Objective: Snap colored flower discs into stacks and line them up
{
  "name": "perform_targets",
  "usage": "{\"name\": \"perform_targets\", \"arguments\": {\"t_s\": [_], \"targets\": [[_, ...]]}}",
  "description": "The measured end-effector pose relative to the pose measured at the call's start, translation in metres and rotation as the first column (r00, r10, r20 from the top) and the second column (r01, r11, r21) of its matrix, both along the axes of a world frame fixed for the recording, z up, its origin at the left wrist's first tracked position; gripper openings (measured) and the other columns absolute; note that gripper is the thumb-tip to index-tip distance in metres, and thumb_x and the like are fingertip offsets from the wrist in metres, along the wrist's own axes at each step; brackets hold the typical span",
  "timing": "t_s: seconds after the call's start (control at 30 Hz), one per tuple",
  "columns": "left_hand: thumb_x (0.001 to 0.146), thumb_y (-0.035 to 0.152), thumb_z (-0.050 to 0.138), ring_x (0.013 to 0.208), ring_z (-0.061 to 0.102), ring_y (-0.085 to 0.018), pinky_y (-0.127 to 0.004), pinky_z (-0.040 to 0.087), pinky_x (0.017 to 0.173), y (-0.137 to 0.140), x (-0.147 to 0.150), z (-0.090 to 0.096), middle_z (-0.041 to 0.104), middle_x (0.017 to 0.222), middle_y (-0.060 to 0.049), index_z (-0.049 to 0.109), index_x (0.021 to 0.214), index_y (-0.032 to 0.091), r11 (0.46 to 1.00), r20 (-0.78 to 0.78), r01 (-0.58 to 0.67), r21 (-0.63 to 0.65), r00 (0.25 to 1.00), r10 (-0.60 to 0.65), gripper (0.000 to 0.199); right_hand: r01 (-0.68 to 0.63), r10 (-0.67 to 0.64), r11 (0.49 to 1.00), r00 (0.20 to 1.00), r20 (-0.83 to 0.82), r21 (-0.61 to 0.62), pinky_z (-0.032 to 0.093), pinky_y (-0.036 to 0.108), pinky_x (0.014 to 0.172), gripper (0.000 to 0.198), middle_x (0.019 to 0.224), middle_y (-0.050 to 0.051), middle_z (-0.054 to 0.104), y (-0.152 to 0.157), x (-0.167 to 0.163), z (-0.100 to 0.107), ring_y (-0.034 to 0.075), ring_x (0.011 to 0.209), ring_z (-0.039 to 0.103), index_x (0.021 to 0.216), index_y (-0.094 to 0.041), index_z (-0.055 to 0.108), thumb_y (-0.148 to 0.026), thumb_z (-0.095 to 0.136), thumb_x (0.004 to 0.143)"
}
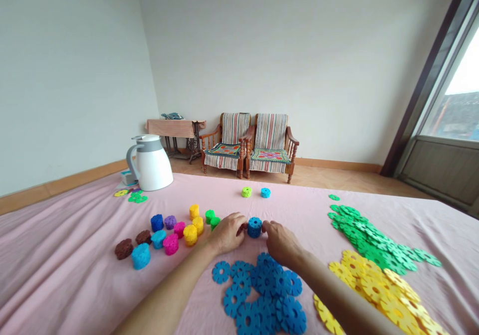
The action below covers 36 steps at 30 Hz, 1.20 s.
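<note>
A short upright stack of blue flower-shaped plastic discs [255, 228] stands on the pink cloth between my two hands. My left hand [229, 233] is at the stack's left side, its fingers curled and the tips against or very close to it. From the right, my right hand [283, 244] meets the stack with thumb and forefinger, the other fingers folded in. Just below it lies a loose pile of blue flower discs [265, 287], partly overlapping one another. Two green stacks [210, 216] sit just left of my left hand.
Several coloured stacks [171, 244] stand at the left. A lime stack [246, 192] and a light blue stack [265, 193] are farther back. Green discs [368, 235] and yellow discs [374, 287] lie heaped at right. A white jug [154, 168] stands back left, with loose discs [137, 197] before it.
</note>
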<state>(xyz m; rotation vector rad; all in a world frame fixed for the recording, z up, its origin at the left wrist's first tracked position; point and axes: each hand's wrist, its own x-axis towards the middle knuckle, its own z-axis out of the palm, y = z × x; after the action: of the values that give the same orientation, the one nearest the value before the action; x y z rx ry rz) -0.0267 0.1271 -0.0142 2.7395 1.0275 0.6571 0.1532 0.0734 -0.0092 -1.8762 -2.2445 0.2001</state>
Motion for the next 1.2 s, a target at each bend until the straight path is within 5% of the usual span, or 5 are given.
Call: {"name": "perform_targets", "arguments": {"t_s": [0.5,0.73,0.9,1.0,1.2], "targets": [[0.069,0.003,0.043,0.079,0.051,-0.017,-0.024,0.039,0.069,-0.002,0.001,0.002,0.054,0.079,-0.002,0.052,0.074,0.018,1.000,-0.021,-0.002,0.012,1.000,0.002,0.018,0.005,-0.005,1.000,1.000,-0.015,0.028,0.037,0.025,0.066,0.040,0.097,0.011,0.062,-0.002,0.000,-0.003,0.019,0.087,0.061,0.107,-0.017,0.053,-0.002,0.040,0.073],[0.068,0.004,0.045,0.072,0.052,-0.016,-0.024,0.037,0.065,-0.003,-0.007,0.018,0.055,0.074,-0.001,0.052,0.072,0.018,0.999,-0.033,-0.042,0.016,0.999,0.043,0.016,0.098,-0.070,0.988,0.971,-0.228,0.115,0.038,0.023,0.068,0.033,0.087,0.007,0.063,-0.021,0.034,-0.023,0.015,0.079,0.060,0.096,-0.016,0.058,-0.004,0.037,0.074],[0.070,0.014,0.056,0.067,0.053,-0.013,-0.021,0.038,0.061,-0.033,0.004,0.040,0.055,0.073,0.001,0.055,0.075,0.019,0.986,-0.067,0.110,-0.128,0.991,-0.119,0.007,0.137,-0.059,0.968,0.938,-0.340,0.210,0.039,0.023,0.064,0.025,0.077,0.004,0.062,-0.028,0.050,-0.036,0.014,0.067,0.057,0.086,-0.017,0.059,-0.011,0.037,0.075],[0.064,0.024,0.070,0.069,0.054,-0.014,-0.021,0.040,0.061,-0.058,0.012,0.046,0.056,0.079,0.002,0.057,0.084,0.020,0.952,-0.127,0.234,-0.200,0.957,-0.262,0.024,0.134,-0.036,0.963,0.924,-0.382,0.233,0.040,0.023,0.061,0.025,0.074,0.003,0.062,-0.027,0.051,-0.041,0.013,0.064,0.056,0.085,-0.017,0.059,-0.013,0.036,0.075],[0.063,0.034,0.074,0.080,0.057,-0.019,-0.026,0.043,0.069,-0.087,0.016,0.043,0.056,0.093,-0.002,0.055,0.094,0.022,0.964,-0.227,0.209,-0.165,0.943,-0.243,0.039,0.120,0.003,0.956,0.909,-0.416,0.269,0.040,0.024,0.060,0.025,0.074,0.003,0.061,-0.027,0.051,-0.044,0.013,0.062,0.055,0.085,-0.017,0.060,-0.017,0.036,0.078]]}}
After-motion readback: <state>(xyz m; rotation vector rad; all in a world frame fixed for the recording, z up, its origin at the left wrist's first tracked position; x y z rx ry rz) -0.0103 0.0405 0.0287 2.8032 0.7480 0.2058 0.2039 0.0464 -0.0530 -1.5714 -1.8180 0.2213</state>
